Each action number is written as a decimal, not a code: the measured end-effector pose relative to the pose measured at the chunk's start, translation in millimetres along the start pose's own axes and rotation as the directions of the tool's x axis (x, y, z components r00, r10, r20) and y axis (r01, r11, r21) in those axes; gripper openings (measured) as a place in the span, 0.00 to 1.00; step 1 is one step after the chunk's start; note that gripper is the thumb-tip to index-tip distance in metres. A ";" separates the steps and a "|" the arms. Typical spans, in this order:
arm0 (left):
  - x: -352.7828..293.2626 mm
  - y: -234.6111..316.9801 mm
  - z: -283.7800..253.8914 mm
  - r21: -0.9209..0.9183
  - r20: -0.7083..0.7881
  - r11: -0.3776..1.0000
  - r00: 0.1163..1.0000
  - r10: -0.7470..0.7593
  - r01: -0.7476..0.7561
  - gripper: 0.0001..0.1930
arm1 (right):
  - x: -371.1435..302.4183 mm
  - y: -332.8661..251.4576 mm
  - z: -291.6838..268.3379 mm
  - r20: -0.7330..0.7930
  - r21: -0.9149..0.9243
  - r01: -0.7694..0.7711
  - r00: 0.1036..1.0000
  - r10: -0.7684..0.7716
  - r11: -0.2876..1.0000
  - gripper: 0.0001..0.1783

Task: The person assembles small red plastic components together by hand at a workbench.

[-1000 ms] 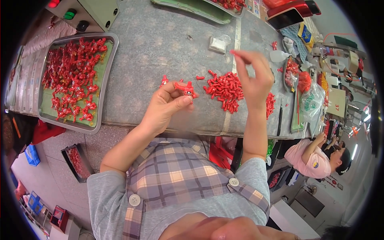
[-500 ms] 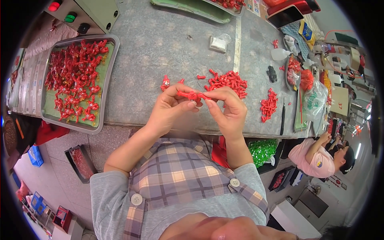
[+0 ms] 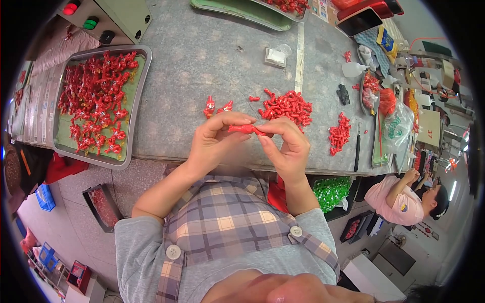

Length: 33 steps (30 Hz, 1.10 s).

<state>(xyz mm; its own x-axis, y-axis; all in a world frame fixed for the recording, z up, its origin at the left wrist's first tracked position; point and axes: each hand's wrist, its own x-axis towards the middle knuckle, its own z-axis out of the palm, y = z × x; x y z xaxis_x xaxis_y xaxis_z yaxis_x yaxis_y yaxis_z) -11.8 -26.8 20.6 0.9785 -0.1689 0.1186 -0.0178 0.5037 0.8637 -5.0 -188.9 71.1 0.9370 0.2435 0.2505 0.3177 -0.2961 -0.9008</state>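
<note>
The small plastic figure (image 3: 243,129) at the fingers (image 3: 277,127) is glossy red, like the heap of plastic pieces (image 3: 286,108) on the mottled grey tabletop (image 3: 202,60). At left, a grey-rimmed rectangular tray (image 3: 139,101) shows green lining (image 3: 64,135) (beneath more red). The cloth apron (image 3: 227,217) is plaid: grey, mauve, cream.

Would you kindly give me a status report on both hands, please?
Left hand, right hand: both holding red figure. Pile of red parts just beyond right hand.

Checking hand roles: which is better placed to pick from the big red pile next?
Probably the right hand: the big red pile lies just beyond it. The left hand is farther off. Both hold the red figure now.
</note>
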 end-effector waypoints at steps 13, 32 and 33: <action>-3.5 2.6 -3.4 0.425 0.078 0.879 0.976 0.201 -0.215 0.15 | -8.7 -1.7 -4.4 0.052 0.148 -0.110 0.993 0.103 0.983 0.10; -5.9 0.2 -8.4 0.489 0.198 0.787 0.927 0.319 -0.375 0.14 | -11.5 0.6 -3.5 0.051 -0.163 0.234 0.972 -0.228 0.959 0.14; -6.3 0.1 -8.5 0.493 0.201 0.782 0.924 0.325 -0.382 0.14 | -11.8 0.2 -3.3 0.051 -0.162 0.233 0.972 -0.228 0.959 0.14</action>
<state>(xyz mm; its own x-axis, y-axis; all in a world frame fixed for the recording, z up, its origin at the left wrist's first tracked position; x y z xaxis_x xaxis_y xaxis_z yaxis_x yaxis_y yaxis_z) -16.2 -18.5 15.8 0.8569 -0.1630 0.4891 -0.4894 0.0411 0.8711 -15.6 -194.8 69.1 0.8311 0.3518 0.4307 0.5469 -0.3766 -0.7477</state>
